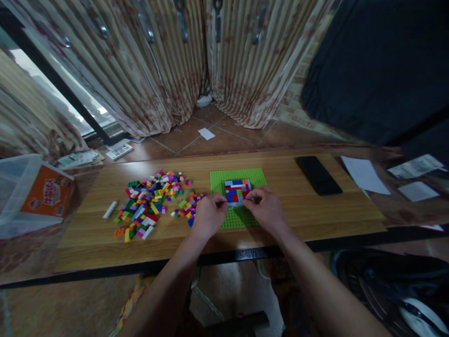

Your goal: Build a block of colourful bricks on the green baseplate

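Multicolored brick build [237, 191] sits on the lime-green studded baseplate [242, 218], left hand [210, 215] and right hand [265, 208] at its near corners, both curled in, can't tell if they're pinching anything; loose toy bricks [149, 199] heaped to the left, black smartphone [318, 175] off right

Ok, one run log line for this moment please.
left hand: at block build, left side | right hand: at build, right side | build: on green board | loose blocks: left of board | phone: right
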A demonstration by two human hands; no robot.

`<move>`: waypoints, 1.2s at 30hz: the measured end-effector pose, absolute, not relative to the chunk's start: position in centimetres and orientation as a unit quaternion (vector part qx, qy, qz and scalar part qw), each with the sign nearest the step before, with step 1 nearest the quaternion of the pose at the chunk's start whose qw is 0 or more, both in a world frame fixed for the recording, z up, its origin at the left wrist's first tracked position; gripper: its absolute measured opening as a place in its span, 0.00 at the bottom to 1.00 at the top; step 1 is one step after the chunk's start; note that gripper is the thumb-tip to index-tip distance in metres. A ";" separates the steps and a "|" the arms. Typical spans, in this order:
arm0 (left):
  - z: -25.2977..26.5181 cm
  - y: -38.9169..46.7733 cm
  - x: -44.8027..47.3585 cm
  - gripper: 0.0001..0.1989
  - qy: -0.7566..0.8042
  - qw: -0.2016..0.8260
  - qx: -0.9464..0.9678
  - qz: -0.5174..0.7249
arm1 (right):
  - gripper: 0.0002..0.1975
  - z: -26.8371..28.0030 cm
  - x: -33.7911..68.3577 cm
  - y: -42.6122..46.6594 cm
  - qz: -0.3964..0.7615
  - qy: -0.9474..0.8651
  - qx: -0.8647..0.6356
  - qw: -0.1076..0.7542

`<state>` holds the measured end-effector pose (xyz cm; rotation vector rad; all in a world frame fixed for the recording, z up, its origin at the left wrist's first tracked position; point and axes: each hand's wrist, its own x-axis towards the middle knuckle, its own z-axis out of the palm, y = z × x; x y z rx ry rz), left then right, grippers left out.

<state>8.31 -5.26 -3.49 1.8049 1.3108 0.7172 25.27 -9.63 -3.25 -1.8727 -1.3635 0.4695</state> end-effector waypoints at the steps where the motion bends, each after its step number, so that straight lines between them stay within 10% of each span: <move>1: -3.6 -5.2 8.3 0.07 0.515 0.392 0.706 0.286 | 0.03 -3.3 25.2 -9.6 0.184 -0.529 -0.736 0.380; 17: -4.3 -4.2 8.2 0.06 0.501 0.458 0.680 0.277 | 0.09 -4.1 26.4 -9.1 0.222 -0.521 -0.728 0.387; 30: -3.2 -5.8 9.1 0.33 0.519 0.345 0.747 0.233 | 0.21 -4.6 26.9 -6.1 0.171 -0.636 -0.661 0.360; 36: -3.6 -5.9 10.5 0.31 0.524 0.305 0.766 0.214 | 0.20 -4.1 28.6 -6.4 0.129 -0.604 -0.720 0.316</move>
